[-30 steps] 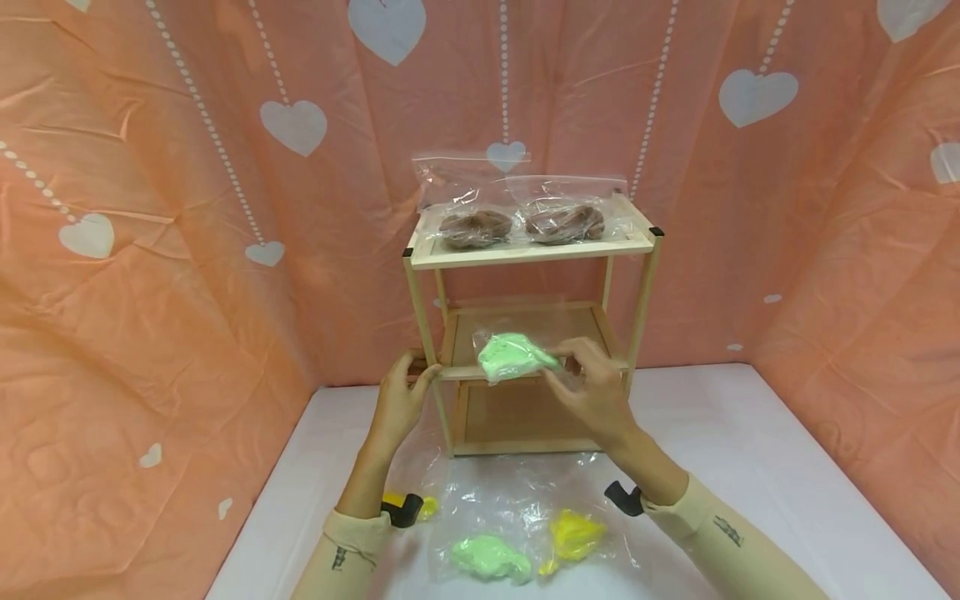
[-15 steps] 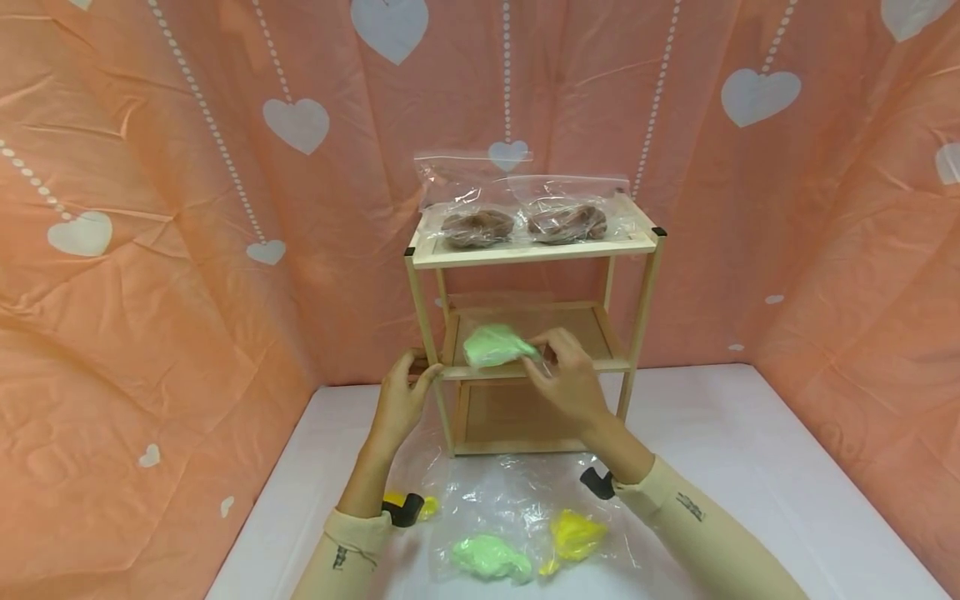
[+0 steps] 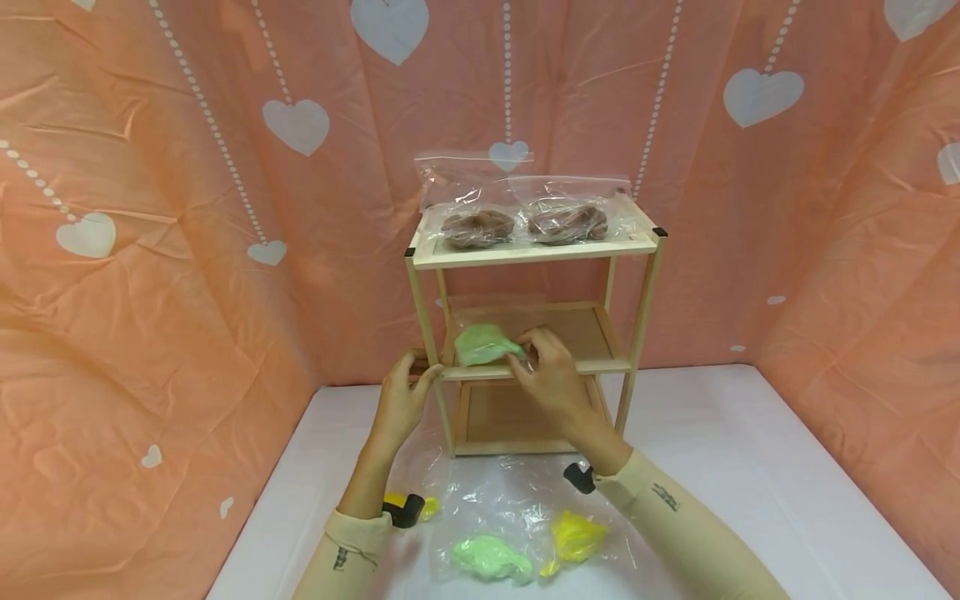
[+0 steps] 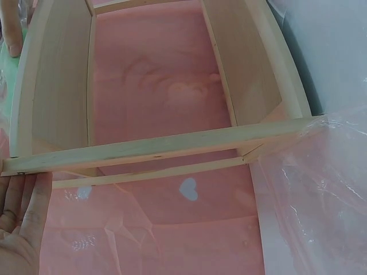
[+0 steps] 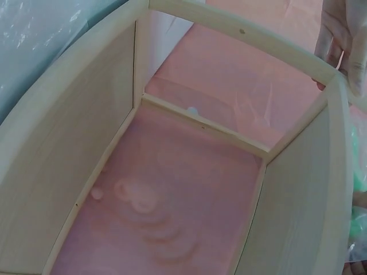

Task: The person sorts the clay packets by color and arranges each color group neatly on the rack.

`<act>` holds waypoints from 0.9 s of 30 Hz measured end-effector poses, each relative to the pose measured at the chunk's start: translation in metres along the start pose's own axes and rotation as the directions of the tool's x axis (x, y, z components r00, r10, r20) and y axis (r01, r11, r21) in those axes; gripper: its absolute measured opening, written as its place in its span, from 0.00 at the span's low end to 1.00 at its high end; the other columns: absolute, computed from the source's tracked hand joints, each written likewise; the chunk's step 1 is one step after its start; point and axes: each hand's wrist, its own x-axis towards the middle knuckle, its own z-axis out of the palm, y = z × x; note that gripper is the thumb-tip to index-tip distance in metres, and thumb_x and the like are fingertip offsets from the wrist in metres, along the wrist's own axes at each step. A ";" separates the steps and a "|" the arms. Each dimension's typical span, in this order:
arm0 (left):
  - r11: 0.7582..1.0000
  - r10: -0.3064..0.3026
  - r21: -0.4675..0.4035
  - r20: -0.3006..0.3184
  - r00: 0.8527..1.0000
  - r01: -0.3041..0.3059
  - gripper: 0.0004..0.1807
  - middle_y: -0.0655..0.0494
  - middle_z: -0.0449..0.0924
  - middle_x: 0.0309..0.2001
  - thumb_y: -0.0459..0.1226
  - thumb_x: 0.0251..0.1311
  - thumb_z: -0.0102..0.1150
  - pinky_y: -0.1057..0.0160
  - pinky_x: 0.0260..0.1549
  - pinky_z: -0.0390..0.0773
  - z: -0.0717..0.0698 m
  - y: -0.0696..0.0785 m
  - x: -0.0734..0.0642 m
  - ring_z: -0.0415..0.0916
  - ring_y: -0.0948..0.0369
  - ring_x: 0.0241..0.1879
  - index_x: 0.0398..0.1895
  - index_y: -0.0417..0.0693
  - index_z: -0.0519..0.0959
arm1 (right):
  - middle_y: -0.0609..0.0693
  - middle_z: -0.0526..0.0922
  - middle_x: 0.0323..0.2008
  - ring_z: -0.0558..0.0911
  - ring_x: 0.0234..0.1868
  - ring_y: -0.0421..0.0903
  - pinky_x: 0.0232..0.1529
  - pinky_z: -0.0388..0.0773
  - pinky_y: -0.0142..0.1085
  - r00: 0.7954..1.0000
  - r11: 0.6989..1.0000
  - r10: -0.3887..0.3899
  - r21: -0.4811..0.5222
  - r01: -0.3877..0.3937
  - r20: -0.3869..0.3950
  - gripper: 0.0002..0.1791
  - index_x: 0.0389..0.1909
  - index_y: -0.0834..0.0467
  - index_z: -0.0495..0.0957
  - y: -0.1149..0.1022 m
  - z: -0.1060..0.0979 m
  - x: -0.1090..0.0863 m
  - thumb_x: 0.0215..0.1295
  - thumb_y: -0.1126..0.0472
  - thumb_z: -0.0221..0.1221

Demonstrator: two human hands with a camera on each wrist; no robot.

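Note:
A small wooden rack [image 3: 534, 257] with three tiers stands on the table. My left hand [image 3: 401, 400] grips its left front post at middle-shelf height; in the left wrist view, that hand [image 4: 23, 220] shows at the lower left against the wood. My right hand [image 3: 555, 379] pinches the right end of a clear plastic bag with a light green lump [image 3: 480, 346] inside. This bag is at the left half of the middle shelf [image 3: 585, 325]; whether its whole underside touches the shelf I cannot tell. The right wrist view catches only the bag's green edge [image 5: 360, 166].
On the top tier lie two clear zip bags with brown lumps [image 3: 477, 228]. In front of the rack, bagged on the white table [image 3: 697, 467], are another green lump [image 3: 491, 557], a yellow one [image 3: 576, 536] and a yellow piece [image 3: 429, 508] partly behind my left wrist.
My right hand has moved left with the green-filled bag, bringing it from in front of the middle shelf to that shelf's left half. The left hand has stayed on the post.

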 end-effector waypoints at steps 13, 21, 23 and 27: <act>1.000 -0.013 -0.011 0.021 1.000 0.014 0.17 0.41 0.84 0.54 0.41 0.77 0.63 0.43 0.61 0.83 0.000 -0.001 0.000 0.82 0.45 0.57 0.59 0.37 0.80 | 0.58 0.82 0.38 0.81 0.38 0.53 0.40 0.83 0.44 0.997 1.000 0.019 -0.025 -0.017 0.071 0.12 0.42 0.66 0.82 0.001 0.010 0.002 0.63 0.70 0.74; 1.000 -0.010 -0.022 0.010 1.000 0.011 0.16 0.42 0.84 0.53 0.40 0.77 0.64 0.43 0.60 0.84 0.000 -0.001 -0.001 0.83 0.46 0.56 0.58 0.37 0.80 | 0.59 0.84 0.41 0.82 0.42 0.55 0.45 0.85 0.48 0.991 0.997 0.048 -0.059 -0.041 0.122 0.14 0.47 0.66 0.83 0.001 0.009 0.004 0.66 0.66 0.75; 1.000 -0.007 -0.023 0.008 1.000 0.008 0.16 0.42 0.84 0.52 0.40 0.76 0.64 0.43 0.60 0.83 0.001 -0.001 -0.001 0.83 0.46 0.55 0.57 0.38 0.80 | 0.60 0.84 0.42 0.82 0.43 0.56 0.46 0.85 0.49 0.990 0.997 0.051 -0.063 -0.043 0.128 0.15 0.48 0.67 0.83 0.001 0.007 0.003 0.66 0.65 0.75; 1.000 -0.012 -0.026 0.008 1.000 0.012 0.15 0.42 0.85 0.53 0.40 0.76 0.64 0.43 0.61 0.83 0.001 -0.002 -0.002 0.82 0.46 0.56 0.57 0.39 0.81 | 0.61 0.84 0.46 0.82 0.46 0.58 0.50 0.85 0.51 0.989 0.996 0.053 -0.073 -0.043 0.141 0.18 0.51 0.68 0.83 0.001 0.005 0.001 0.65 0.66 0.75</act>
